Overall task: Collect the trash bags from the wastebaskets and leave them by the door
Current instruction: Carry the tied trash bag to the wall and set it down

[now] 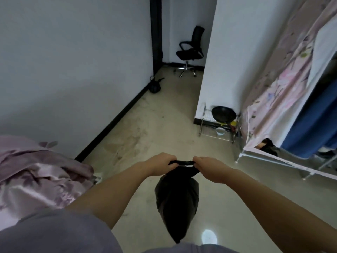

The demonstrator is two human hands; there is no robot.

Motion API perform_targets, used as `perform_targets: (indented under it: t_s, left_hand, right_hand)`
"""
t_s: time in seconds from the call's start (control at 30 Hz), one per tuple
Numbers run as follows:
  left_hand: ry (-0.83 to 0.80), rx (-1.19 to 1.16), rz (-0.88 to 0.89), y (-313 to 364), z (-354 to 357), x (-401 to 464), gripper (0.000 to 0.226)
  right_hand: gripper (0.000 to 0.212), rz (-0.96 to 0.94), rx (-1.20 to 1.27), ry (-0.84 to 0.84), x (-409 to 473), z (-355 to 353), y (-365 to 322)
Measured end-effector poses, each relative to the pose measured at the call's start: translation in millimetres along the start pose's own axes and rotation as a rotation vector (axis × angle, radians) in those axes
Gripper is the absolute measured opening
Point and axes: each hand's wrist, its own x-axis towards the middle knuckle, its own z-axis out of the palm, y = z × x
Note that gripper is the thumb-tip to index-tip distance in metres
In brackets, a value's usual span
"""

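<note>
head view: both hands (left (160, 162), right (209, 166)) tight around black trash bag (176, 196) handles

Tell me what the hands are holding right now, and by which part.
Both hands, left and right, grip one black plastic trash bag by its twisted top ends, one end each; the bag's body hangs below, off the floor.

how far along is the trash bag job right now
Done: one tied black bag already sits by the far wall near the dark door frame. In hand: left hand and right hand pull a second bag's top taut. Left: carrying it over there.
</note>
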Motion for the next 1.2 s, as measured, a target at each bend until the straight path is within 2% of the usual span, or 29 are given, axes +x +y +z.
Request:
perform_targets:
  t_s: [0.17, 0.4, 0.93, 1.2]
  left_hand:
    - [0.038, -0.031, -0.044, -35.5, -53.2, 103.9, 0.023]
    - [0.017, -0.057, -0.099, -131.5, -104.1, 246.7, 0.023]
    - [-0.114, -0.032, -0.077, -341.3, -292.4, 555.3, 0.021]
    - [-0.044, -0.045, -0.125, -431.3, -382.8, 738.1, 0.021]
  right_hand:
    - [0.013, -0.057, -0.010, -0.013, 108.7, -56.4, 64.8]
    - [0.022, -0.091, -0.014, -0.043, 276.8, -100.3, 128.5]
    - [0.023, -0.071, 0.083, -0.071, 649.0, -228.1, 242.0]
    - [0.028, -0.149, 0.031, -0.108, 840.2, -316.2, 335.7]
